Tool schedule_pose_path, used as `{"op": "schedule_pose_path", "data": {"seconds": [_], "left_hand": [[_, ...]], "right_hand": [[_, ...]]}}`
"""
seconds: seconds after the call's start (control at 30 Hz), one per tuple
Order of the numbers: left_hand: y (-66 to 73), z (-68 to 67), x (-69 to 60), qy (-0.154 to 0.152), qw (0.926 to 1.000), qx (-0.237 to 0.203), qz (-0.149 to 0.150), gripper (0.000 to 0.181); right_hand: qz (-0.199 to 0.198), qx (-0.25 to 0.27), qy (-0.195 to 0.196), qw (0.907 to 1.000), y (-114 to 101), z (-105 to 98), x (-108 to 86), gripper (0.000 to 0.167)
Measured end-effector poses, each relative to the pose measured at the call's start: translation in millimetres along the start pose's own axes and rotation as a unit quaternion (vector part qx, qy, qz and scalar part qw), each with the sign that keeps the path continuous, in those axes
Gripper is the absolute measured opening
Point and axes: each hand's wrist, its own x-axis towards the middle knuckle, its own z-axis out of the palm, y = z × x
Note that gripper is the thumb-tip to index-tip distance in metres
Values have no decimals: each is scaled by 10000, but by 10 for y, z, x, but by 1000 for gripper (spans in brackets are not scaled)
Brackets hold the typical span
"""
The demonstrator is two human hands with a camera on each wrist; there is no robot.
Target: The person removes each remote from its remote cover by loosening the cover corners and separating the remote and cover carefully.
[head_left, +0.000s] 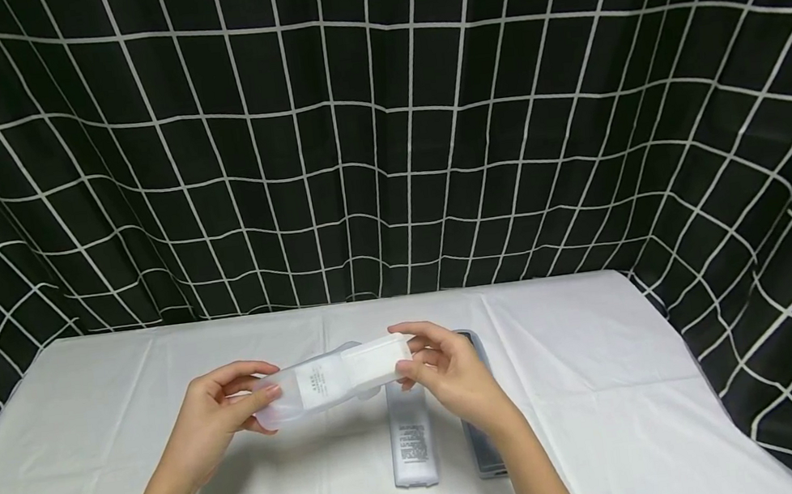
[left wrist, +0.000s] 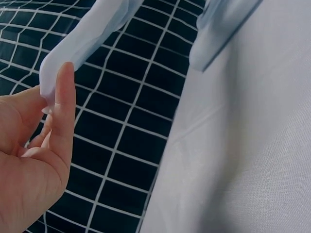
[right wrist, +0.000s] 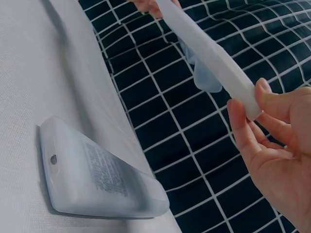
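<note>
A white remote control (head_left: 380,363) lies partly inside a translucent soft sleeve (head_left: 284,405), with its bare end sticking out on the right. Both are held above the table, back side with a printed label upward. My left hand (head_left: 210,421) pinches the sleeve's left end between thumb and fingers, and the left wrist view shows that sleeve end (left wrist: 73,51) too. At the other end, my right hand (head_left: 455,375) grips the remote's bare tip. In the right wrist view a loose flap (right wrist: 206,77) of the sleeve hangs below the remote.
Beneath the hands, a second remote (head_left: 412,441) in a translucent cover lies label up on the white tablecloth (head_left: 592,420). To its right sits a dark remote (head_left: 488,444), partly hidden by my right forearm. A black curtain (head_left: 384,142) with white grid lines hangs behind the table.
</note>
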Motion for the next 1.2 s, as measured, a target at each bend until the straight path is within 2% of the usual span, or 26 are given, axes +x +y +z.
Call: {"op": "schedule_pose_path", "data": {"seconds": [0.23, 1.2], "left_hand": [[0, -19, 2, 4, 10000, 12, -35, 27], [40, -61, 11, 21, 9993, 206, -319, 35]], "right_hand": [[102, 1, 45, 9999, -10, -14, -3, 46], [88, -55, 142, 9998, -20, -56, -6, 46]]}}
